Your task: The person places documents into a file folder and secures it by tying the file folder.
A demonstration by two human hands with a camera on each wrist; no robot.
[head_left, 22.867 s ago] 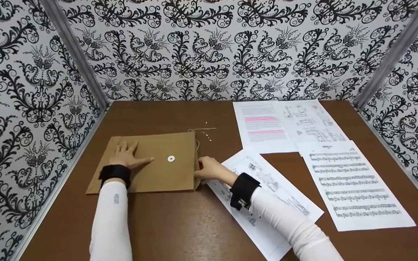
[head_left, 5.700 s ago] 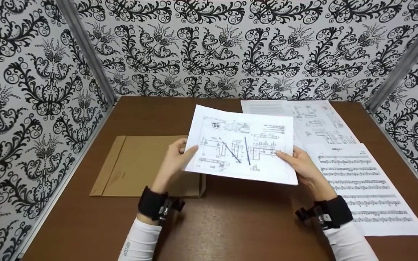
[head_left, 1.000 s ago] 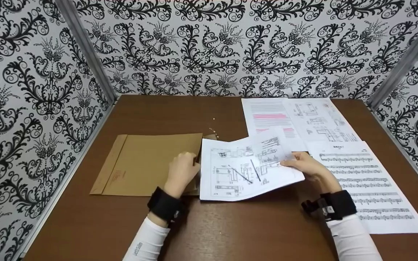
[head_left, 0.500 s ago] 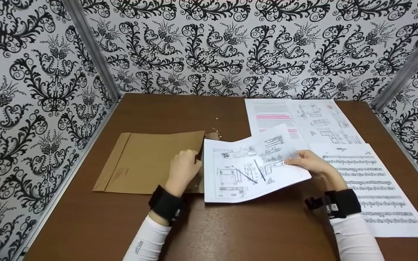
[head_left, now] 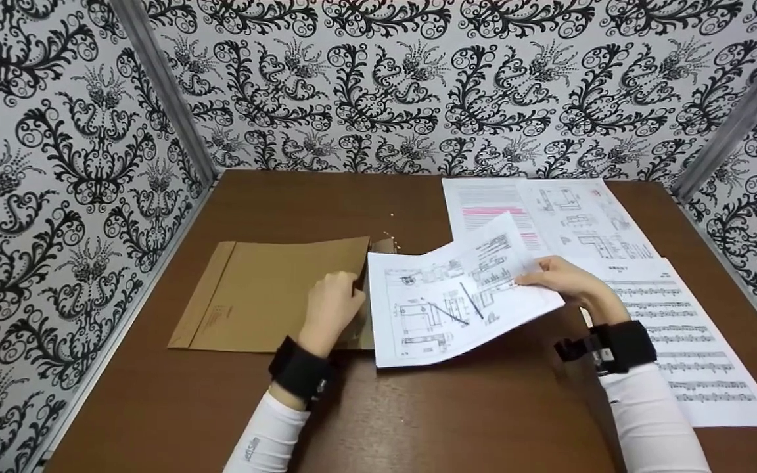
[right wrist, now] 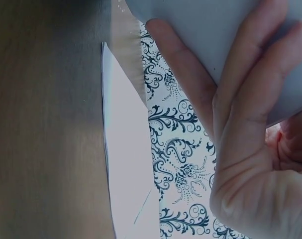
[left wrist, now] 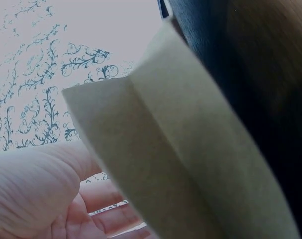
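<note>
A brown paper envelope (head_left: 267,295) lies on the left half of the table, its mouth facing right. My left hand (head_left: 332,305), fingers curled, grips the upper layer at the mouth; in the left wrist view the creased envelope edge (left wrist: 165,149) stands raised beside the palm (left wrist: 36,189). White papers with line drawings (head_left: 424,315) have their left edge at that mouth. My right hand (head_left: 562,282) pinches their right side, thumb on top, and they bend upward there. The right wrist view shows the fingers (right wrist: 250,114) spread under the papers (right wrist: 205,35).
A sheet of music (head_left: 694,348) lies at the right. Behind it are a drawing sheet (head_left: 579,217) and a text page with pink highlighting (head_left: 483,194). Patterned walls (head_left: 418,98) enclose the brown table (head_left: 457,420) at the back and sides.
The envelope, earlier button side up, now lies turned over. Both hands held the papers in the air; now the left grips the envelope. Lately the right hand has lifted the papers' right side slightly.
</note>
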